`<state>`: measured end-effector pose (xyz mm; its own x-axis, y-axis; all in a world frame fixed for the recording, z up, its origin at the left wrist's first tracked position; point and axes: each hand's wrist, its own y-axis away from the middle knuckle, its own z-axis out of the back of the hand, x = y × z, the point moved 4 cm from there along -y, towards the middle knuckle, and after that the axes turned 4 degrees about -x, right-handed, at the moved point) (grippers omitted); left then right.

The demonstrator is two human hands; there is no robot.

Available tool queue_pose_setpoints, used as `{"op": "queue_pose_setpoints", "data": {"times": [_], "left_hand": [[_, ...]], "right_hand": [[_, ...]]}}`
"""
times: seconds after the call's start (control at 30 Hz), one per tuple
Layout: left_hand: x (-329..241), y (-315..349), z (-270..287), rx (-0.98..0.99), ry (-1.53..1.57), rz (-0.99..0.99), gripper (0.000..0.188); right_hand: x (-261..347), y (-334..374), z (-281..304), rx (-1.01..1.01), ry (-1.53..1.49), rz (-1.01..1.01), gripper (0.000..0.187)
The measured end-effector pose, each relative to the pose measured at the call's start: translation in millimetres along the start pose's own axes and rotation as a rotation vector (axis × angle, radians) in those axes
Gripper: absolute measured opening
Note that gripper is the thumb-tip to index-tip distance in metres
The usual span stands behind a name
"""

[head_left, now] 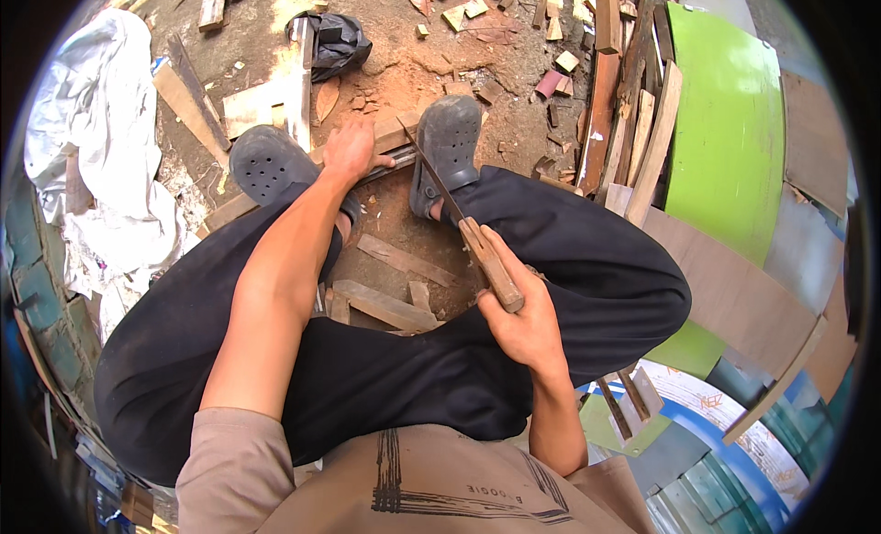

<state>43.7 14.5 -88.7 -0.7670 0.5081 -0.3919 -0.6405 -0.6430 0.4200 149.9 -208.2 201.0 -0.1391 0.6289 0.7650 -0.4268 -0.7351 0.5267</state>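
In my right hand (525, 328) is a handsaw (495, 266) with a wooden handle; my fingers wrap round its lower end. Its thin, dark, tapering blade (434, 170) points up and left, crossing in front of my right clog (450, 135). The blade's tip is close to the right end of a wooden strip (393, 133) lying between my feet. My left hand (351, 150) is closed over that strip, pressing from above, with the thumb out to the right. My left clog (269, 162) rests at the strip's other side. The left fingertips are partly hidden.
Short wood offcuts (384, 305) lie on the ground between my legs. Beyond my feet are a black plastic bag (338, 46) and scattered wood blocks (459, 13). Long boards (633, 103) and a green panel (725, 130) flank my right; white cloth (96, 149) lies left.
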Motion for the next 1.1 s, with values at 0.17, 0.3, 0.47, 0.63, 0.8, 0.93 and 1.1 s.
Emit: {"op": "queue_pose_setpoints", "data": {"times": [0.17,0.3,0.47,0.63,0.8,0.93,1.1], "left_hand": [[8,-4,-8,-0.052,-0.017,-0.039,0.099],[12,-2,-14,-0.105,-0.027,-0.045,0.100],[5,1,-18,-0.184,-0.047,-0.073,0.101],[-1,5,-10,-0.103,-0.045,-0.025,0.103],[-1,6,-3,-0.102,-0.019,-0.017,0.099],[4,4,-7,-0.078,0.002,-0.022,0.100],[1,7,-7,-0.107,-0.005,-0.032,0.101]], "right_hand": [[-3,4,-11,-0.021,0.016,0.026,0.072],[-15,9,-11,-0.029,0.016,0.061,0.071],[-46,19,-10,-0.057,-0.009,0.110,0.072],[-52,23,-8,-0.068,-0.006,0.100,0.072],[-26,8,-12,-0.071,0.021,0.130,0.069],[-37,-62,-35,-0.060,0.045,0.081,0.066],[-43,-66,-29,-0.004,0.052,0.012,0.068]]}}
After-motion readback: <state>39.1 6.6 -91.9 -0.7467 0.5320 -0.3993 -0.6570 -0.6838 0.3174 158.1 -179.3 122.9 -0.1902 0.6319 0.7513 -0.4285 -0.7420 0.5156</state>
